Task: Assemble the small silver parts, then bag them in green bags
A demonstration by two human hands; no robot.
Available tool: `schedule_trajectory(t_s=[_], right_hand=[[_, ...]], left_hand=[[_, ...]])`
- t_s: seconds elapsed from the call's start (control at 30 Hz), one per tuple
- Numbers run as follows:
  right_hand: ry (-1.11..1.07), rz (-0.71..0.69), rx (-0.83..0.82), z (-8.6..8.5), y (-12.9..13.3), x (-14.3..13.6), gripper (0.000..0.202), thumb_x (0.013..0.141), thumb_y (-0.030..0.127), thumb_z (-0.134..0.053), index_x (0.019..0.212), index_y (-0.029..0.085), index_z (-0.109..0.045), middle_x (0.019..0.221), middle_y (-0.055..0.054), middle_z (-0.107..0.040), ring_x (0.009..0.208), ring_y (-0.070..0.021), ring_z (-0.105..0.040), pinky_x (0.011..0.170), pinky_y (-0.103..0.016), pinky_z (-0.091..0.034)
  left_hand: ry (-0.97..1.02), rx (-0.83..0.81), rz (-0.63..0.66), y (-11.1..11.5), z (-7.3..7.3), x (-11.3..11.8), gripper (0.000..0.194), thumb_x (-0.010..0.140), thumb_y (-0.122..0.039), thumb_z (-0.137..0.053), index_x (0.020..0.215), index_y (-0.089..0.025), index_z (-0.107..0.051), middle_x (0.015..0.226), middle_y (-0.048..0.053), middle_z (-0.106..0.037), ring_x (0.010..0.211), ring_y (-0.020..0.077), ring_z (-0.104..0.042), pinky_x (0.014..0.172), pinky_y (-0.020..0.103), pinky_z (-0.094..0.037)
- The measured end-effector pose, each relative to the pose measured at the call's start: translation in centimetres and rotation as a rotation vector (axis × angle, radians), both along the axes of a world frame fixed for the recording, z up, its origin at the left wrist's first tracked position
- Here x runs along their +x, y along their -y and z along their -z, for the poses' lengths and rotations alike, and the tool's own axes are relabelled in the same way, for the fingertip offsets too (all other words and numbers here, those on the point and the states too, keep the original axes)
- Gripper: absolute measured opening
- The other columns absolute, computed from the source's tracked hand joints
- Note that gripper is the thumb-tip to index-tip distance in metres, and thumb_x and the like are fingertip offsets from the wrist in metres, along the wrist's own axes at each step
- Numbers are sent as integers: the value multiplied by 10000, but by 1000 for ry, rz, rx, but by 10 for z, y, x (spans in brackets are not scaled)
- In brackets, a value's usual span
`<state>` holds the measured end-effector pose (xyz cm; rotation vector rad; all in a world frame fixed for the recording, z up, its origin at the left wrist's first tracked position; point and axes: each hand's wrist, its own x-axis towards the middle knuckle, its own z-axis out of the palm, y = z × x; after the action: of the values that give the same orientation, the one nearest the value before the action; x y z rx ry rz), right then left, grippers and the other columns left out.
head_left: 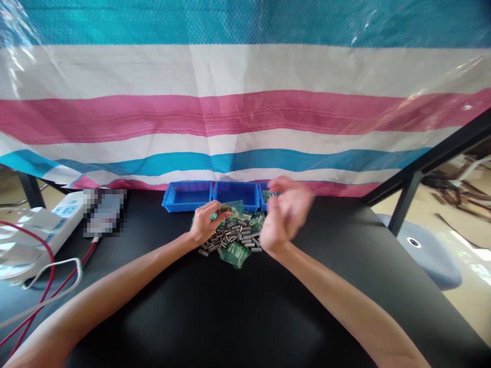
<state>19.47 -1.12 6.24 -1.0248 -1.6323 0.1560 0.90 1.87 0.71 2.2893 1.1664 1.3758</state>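
Several small grey metal cylinders and pins [247, 236] lie in a pile on the black table, mixed with small green plastic packets [235, 255]. Over the pile's upper left, my left hand [207, 221] pinches a green packet [232, 207] between thumb and fingers. My right hand [286, 214], blurred by motion, is raised at the pile's right side in front of the right blue bin [263, 204]; whether it holds anything cannot be made out. Green packets show inside that bin. The middle blue bin [237, 197] and the left blue bin [187, 197] stand beside it in a row.
A striped plastic sheet [230, 115] hangs behind the bins. At the left are a white power strip [69, 209] with plugs, red and white cables [51, 260] and a pixelated device [104, 212]. A grey stool [425, 250] stands beyond the table's right edge.
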Motion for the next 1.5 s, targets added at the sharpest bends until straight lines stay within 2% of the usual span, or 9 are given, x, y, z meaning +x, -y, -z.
schedule_trajectory(t_s=[0.17,0.3,0.43,0.53,0.63,0.8,0.97,1.2,1.5], right_hand=[[-75,-215,-54,42,-10,-3,277,933,274,-467,1196,195,-501,1001,-81,-587,936,-208,-586,831,-372,-489],[-43,-264,-79,57,-15,-5,126,918,237,-497,1006,192,-574,922,-72,-600,880,-203,-586,809,-356,-482],[-28,-264,-108,52,-17,-6,95,919,232,-501,901,191,-584,862,-63,-606,834,-194,-586,769,-330,-480],[-26,-255,-114,42,-16,0,133,927,238,-486,946,189,-608,859,-61,-619,810,-189,-588,756,-324,-472],[-31,-229,-103,37,-13,10,169,934,255,-470,947,190,-626,828,-51,-622,750,-177,-578,722,-313,-462],[-86,-181,-174,53,-9,15,210,948,280,-444,931,190,-633,769,-30,-621,643,-151,-559,633,-279,-443],[-78,-202,-223,60,-11,4,227,954,307,-427,1029,195,-610,844,-43,-635,741,-174,-597,707,-295,-460],[-95,-206,-173,51,-15,-1,188,946,288,-435,942,193,-597,832,-39,-607,720,-168,-569,669,-288,-441],[-32,-209,-172,58,-14,-1,112,907,237,-504,809,195,-537,709,3,-512,603,-132,-490,585,-264,-404]], left_hand=[[-11,11,-9,-1,0,0,249,871,-364,-619,739,-153,-609,670,6,-566,608,113,-505,588,229,-392],[-10,26,4,-1,2,1,257,880,-346,-607,718,-148,-595,652,1,-550,605,111,-500,588,224,-395],[-12,34,15,-1,2,2,258,891,-328,-590,704,-150,-582,642,0,-535,606,113,-495,592,225,-401],[-26,35,15,-1,-3,0,247,890,-324,-591,716,-149,-588,653,5,-544,607,115,-500,588,228,-403],[-69,30,100,-1,-9,-5,218,894,-306,-588,749,-144,-609,697,25,-585,648,125,-536,622,234,-429],[-59,22,82,-2,-3,-13,227,891,-320,-590,746,-146,-612,713,31,-600,645,124,-544,621,238,-444],[-76,48,80,-3,7,-6,233,894,-318,-590,728,-154,-591,684,15,-573,642,118,-529,618,231,-440],[-62,104,48,-7,-4,4,261,891,-333,-592,698,-160,-563,608,-21,-512,553,95,-478,547,208,-410],[-128,-38,127,-12,-7,-1,223,921,-346,-540,883,-152,-642,781,34,-659,680,123,-603,618,214,-477]])
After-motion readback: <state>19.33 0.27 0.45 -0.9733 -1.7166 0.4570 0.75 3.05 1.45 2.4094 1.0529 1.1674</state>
